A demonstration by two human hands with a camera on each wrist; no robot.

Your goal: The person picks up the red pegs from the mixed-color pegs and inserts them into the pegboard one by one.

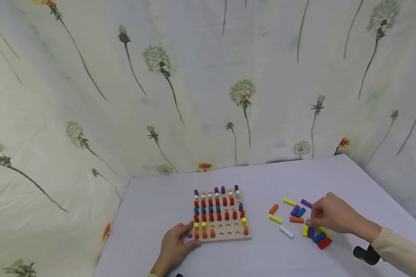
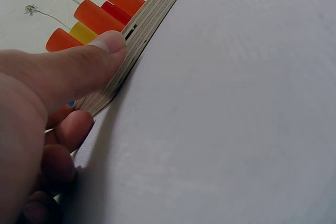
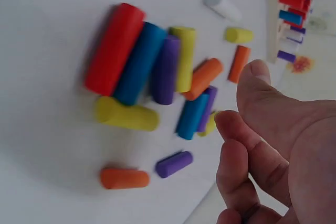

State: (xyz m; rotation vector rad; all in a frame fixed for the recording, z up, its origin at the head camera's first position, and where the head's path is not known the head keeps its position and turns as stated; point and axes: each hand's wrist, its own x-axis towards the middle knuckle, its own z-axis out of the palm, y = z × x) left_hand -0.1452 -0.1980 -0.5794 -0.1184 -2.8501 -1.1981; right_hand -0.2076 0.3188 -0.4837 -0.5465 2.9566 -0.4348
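A wooden pegboard (image 1: pixel 228 237) stands on the table, with rows of orange, yellow, red, blue, white and purple pegs upright in it and some bare holes. My left hand (image 1: pixel 175 243) holds its near left corner; in the left wrist view the thumb (image 2: pixel 79 66) presses the board's front edge while the fingers curl at the side. Over the loose pegs on the right hovers my right hand (image 1: pixel 341 215), nothing between thumb and fingers. Below it, a red peg (image 3: pixel 114 48), a blue peg (image 3: pixel 139 64), a purple peg (image 3: pixel 166 69) and a yellow peg (image 3: pixel 185 59) lie side by side.
More loose pegs lie between board and right hand, among them a white peg (image 1: pixel 286 232) and an orange peg (image 1: pixel 296 220). The white table (image 1: pixel 142 204) meets a flower-printed cloth (image 1: pixel 201 96) at its back. A black object (image 1: pixel 366 255) is at the right wrist.
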